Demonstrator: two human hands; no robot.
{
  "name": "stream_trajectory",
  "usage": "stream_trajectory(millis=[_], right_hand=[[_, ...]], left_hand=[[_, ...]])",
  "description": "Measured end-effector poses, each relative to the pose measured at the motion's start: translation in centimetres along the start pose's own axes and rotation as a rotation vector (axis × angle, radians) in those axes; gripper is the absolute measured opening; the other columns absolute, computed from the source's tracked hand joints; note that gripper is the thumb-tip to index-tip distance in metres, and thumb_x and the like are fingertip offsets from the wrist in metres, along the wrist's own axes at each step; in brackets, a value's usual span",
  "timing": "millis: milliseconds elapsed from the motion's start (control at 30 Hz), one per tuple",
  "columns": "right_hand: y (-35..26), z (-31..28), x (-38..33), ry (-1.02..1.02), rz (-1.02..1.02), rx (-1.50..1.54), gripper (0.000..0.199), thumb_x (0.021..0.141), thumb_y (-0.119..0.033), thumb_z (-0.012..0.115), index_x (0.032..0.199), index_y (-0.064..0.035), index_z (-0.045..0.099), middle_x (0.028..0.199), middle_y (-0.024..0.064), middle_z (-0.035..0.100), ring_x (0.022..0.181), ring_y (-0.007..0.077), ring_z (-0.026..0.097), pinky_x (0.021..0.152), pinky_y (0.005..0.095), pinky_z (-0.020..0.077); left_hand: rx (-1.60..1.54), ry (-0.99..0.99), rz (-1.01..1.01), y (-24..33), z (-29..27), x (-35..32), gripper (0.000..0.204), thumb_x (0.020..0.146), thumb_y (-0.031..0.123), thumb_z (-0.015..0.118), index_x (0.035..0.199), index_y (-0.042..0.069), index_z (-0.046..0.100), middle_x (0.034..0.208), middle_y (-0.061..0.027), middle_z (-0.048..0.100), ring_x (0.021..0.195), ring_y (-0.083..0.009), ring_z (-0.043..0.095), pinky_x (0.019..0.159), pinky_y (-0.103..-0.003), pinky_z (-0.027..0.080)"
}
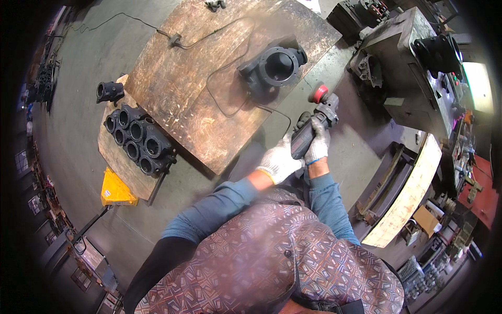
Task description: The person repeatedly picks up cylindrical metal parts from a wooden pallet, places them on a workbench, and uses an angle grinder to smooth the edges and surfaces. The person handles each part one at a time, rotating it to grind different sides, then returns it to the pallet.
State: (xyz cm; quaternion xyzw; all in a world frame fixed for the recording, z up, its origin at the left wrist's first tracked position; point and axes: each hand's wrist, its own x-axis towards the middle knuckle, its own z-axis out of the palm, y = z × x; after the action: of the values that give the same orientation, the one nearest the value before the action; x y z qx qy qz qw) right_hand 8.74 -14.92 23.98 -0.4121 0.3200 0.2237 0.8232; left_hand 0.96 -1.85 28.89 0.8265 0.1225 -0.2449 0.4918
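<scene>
Two gloved hands, left hand (pixel 278 163), right hand (pixel 318 146), one grinder (pixel 314 124), one flanged casting (pixel 274 67)

gloved hands (pixel 295 152) gripping angle grinder (pixel 314 123)

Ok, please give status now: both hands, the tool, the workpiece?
Left hand and right hand both grip grinder. Grinder off black casting. Cable lies beside it.

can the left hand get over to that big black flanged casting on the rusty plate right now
Probably yes, once freed: the left hand grips the grinder, and only bare plate and a thin cable lie before the casting.
</scene>
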Motion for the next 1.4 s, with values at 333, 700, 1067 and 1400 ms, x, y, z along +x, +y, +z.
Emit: stream_trajectory(millis=[333,700,1067,1400], right_hand=[[4.3,-0.6,3.2,0.267,0.086,-0.186,0.037,0.088,-0.031,0.076,0.106,-0.0019,0.064,0.077,0.0105,0.066,0.059,0.0243,0.066,0.055,0.0387,0.0556],[6.5,0.0,8.4,0.197,-0.231,-0.757,0.036,0.083,-0.028,0.082,0.103,-0.0014,0.069,0.086,0.0078,0.071,0.073,0.018,0.068,0.066,0.0353,0.0549],[7.0,2.6,13.2,0.273,-0.242,-0.777,0.053,0.078,-0.029,0.086,0.111,0.0074,0.066,0.102,0.0187,0.073,0.091,0.0284,0.07,0.082,0.0401,0.0543],[4.6,5.1,16.6,0.233,-0.342,-0.859,0.054,0.074,-0.031,0.084,0.112,0.0044,0.068,0.102,0.0203,0.073,0.089,0.0304,0.071,0.079,0.0421,0.0545]], left_hand=[[0.049,0.073,-0.118,-4.3,2.6,-0.4,0.083,0.078,0.038,0.078,0.143,-0.003,0.044,0.123,-0.0291,0.065,0.109,-0.0443,0.066,0.094,-0.049,0.053],[-0.128,-0.113,-0.092,-10.1,1.3,5.6,0.085,0.086,0.04,0.077,0.15,0.001,0.036,0.127,-0.0247,0.064,0.117,-0.0397,0.064,0.1,-0.043,0.051],[-0.229,-0.025,-0.061,-14.0,2.6,12.1,0.092,0.084,0.03,0.077,0.155,0.0,0.028,0.143,-0.0231,0.054,0.131,-0.0359,0.055,0.108,-0.041,0.046],[-0.365,0.047,0.081,-12.3,1.0,15.2,0.084,0.085,0.025,0.076,0.151,-0.003,0.032,0.14,-0.0212,0.056,0.128,-0.034,0.057,0.107,-0.039,0.047]])
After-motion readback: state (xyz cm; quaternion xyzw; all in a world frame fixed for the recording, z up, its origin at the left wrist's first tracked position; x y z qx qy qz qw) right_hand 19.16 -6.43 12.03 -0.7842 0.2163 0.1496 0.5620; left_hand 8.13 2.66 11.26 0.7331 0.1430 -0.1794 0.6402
